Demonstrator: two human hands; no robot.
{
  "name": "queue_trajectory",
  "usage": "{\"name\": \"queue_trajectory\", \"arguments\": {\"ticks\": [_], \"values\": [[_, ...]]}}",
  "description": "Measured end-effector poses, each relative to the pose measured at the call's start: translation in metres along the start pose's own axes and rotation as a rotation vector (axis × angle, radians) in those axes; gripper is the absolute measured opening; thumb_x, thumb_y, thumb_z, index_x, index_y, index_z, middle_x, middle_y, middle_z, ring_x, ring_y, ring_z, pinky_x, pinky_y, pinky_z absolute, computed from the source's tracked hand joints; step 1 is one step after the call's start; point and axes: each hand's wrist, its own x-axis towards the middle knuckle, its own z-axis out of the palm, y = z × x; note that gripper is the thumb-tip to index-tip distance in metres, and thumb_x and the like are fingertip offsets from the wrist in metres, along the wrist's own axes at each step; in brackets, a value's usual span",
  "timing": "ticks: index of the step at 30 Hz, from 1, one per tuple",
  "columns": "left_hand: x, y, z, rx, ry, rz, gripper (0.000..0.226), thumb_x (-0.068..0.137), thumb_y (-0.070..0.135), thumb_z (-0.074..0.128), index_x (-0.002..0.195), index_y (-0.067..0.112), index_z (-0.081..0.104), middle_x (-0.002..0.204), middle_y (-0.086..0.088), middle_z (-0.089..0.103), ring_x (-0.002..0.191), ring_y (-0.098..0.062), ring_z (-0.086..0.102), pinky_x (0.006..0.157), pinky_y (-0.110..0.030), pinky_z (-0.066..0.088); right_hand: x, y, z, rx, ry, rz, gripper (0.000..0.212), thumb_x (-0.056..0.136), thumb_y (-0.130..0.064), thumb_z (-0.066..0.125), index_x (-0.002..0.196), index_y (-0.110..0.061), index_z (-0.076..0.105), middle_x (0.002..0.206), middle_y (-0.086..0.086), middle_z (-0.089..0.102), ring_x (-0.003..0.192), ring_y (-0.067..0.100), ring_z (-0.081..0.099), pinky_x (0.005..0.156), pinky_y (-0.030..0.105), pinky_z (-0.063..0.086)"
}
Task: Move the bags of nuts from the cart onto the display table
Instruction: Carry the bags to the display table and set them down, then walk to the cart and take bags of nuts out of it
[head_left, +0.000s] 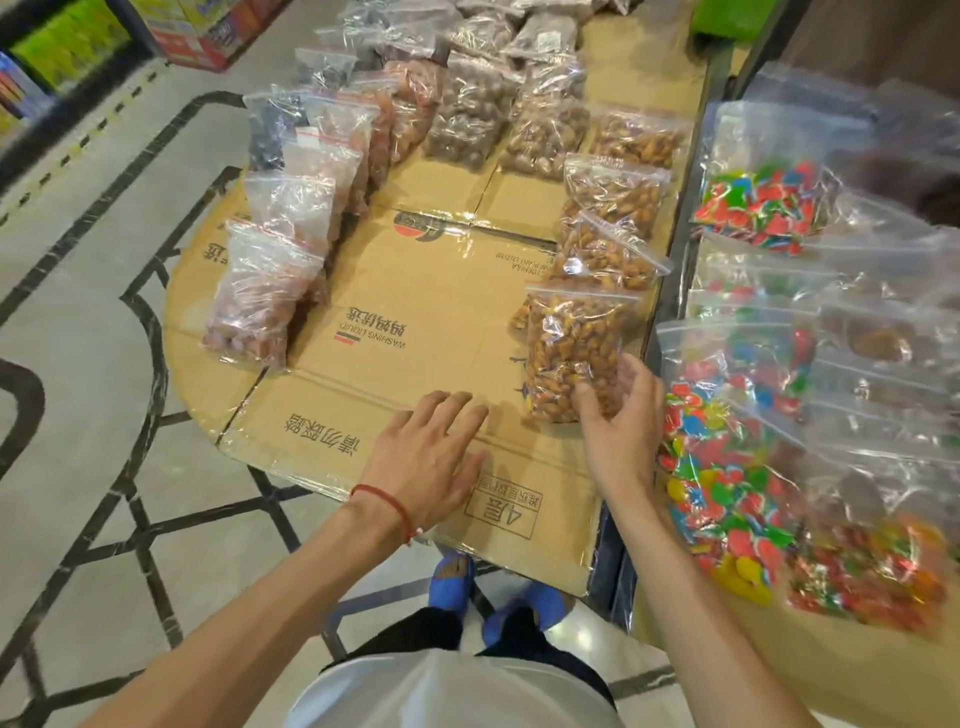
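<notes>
One cardboard-covered surface fills the middle; the cart sits just beside it on the right, loaded with candy bags. Rows of nut bags line both sides of the surface. The nearest bag of nuts stands upright at the near right, with the right hand fingers curled round its lower corner. The left hand lies flat on the cardboard, fingers straight, gripping nothing. Red string on the left wrist.

Cut off, blurred
Far bags run off the top edge — candy bags blur; my right hand covers a corner of the nut bag.
</notes>
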Motion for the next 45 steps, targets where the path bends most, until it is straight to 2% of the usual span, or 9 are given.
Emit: {"name": "queue_trajectory", "arguments": {"ticks": [5, 10, 17, 20, 24, 30, 36, 41, 45], "values": [[0.0, 0.006, -0.002, -0.04, 0.001, 0.129, 0.051, 0.1, 0.049, 0.038, 0.139, 0.02, 0.052, 0.14, -0.004, 0.059, 0.127, -0.028, 0.056, 0.088, -0.042, 0.057, -0.051, 0.003, -0.014, -0.163, -0.026, -0.077, 0.058, 0.102, -0.028, 0.067, 0.156, -0.026, 0.046, 0.149, -0.004, 0.052, 0.134, 0.01, 0.048, 0.111, 0.031, 0.039], [0.0, 0.008, 0.004, -0.028, -0.012, 0.33, 0.047, 0.099, 0.046, 0.05, 0.138, 0.019, 0.052, 0.142, -0.003, 0.057, 0.13, -0.027, 0.053, 0.088, -0.041, 0.055, -0.108, 0.01, -0.023, -0.32, 0.05, -0.122, 0.049, 0.103, -0.023, 0.066, 0.149, -0.015, 0.055, 0.142, 0.0, 0.057, 0.131, 0.011, 0.047, 0.107, 0.021, 0.035], [-0.016, 0.018, 0.009, 0.019, 0.005, 0.668, 0.05, 0.092, 0.042, 0.05, 0.134, 0.016, 0.057, 0.136, -0.009, 0.063, 0.125, -0.032, 0.06, 0.084, -0.043, 0.056, -0.199, 0.022, -0.031, -0.681, 0.223, -0.099, 0.042, 0.101, -0.032, 0.061, 0.14, -0.017, 0.061, 0.134, 0.001, 0.064, 0.124, 0.023, 0.057, 0.102, 0.041, 0.051], [-0.028, 0.035, 0.008, 0.006, -0.037, 0.792, 0.052, 0.086, 0.04, 0.068, 0.133, 0.017, 0.06, 0.138, -0.009, 0.063, 0.125, -0.032, 0.059, 0.086, -0.044, 0.055, -0.243, 0.035, -0.04, -0.758, 0.322, -0.031, 0.046, 0.099, -0.035, 0.06, 0.139, -0.014, 0.064, 0.133, 0.005, 0.066, 0.125, 0.027, 0.059, 0.103, 0.044, 0.05], [-0.056, 0.066, 0.002, -0.003, -0.038, 0.895, 0.05, 0.095, 0.046, 0.046, 0.135, 0.019, 0.057, 0.138, -0.006, 0.061, 0.129, -0.03, 0.055, 0.091, -0.047, 0.053, -0.295, 0.057, -0.054, -0.831, 0.43, 0.017, 0.044, 0.096, -0.032, 0.066, 0.134, -0.01, 0.069, 0.132, 0.009, 0.068, 0.125, 0.031, 0.061, 0.108, 0.049, 0.048], [-0.101, 0.131, 0.006, 0.083, -0.055, 1.032, 0.057, 0.093, 0.049, 0.04, 0.134, 0.017, 0.062, 0.137, -0.008, 0.062, 0.123, -0.03, 0.058, 0.09, -0.045, 0.053, -0.371, 0.092, -0.093, -0.909, 0.453, 0.204, 0.047, 0.094, -0.044, 0.062, 0.132, -0.017, 0.07, 0.134, 0.007, 0.069, 0.128, 0.03, 0.06, 0.117, 0.049, 0.041], [-0.174, 0.238, 0.02, 0.125, -0.105, 1.177, 0.058, 0.092, 0.053, 0.037, 0.134, 0.019, 0.058, 0.134, -0.009, 0.062, 0.121, -0.033, 0.058, 0.089, -0.046, 0.053, -0.474, 0.142, -0.156, -0.907, 0.513, 0.297, 0.054, 0.097, -0.048, 0.056, 0.141, -0.018, 0.066, 0.145, 0.007, 0.065, 0.14, 0.033, 0.054, 0.124, 0.05, 0.028], [-0.251, 0.332, 0.032, 0.15, -0.047, 1.33, 0.054, 0.088, 0.051, 0.059, 0.132, 0.022, 0.063, 0.129, -0.007, 0.066, 0.117, -0.031, 0.06, 0.088, -0.044, 0.057, -0.569, 0.19, -0.207, -0.948, 0.59, 0.346, 0.053, 0.093, -0.043, 0.067, 0.138, -0.015, 0.068, 0.14, 0.012, 0.067, 0.137, 0.039, 0.057, 0.119, 0.056, 0.035], [-0.291, 0.387, 0.038, 0.147, -0.097, 1.446, 0.058, 0.092, 0.052, 0.059, 0.142, 0.024, 0.055, 0.143, -0.006, 0.059, 0.131, -0.029, 0.055, 0.101, -0.046, 0.05, -0.632, 0.206, -0.237, -0.95, 0.634, 0.488, 0.053, 0.1, -0.046, 0.051, 0.139, -0.013, 0.066, 0.142, 0.013, 0.066, 0.14, 0.038, 0.055, 0.119, 0.059, 0.04]]}}
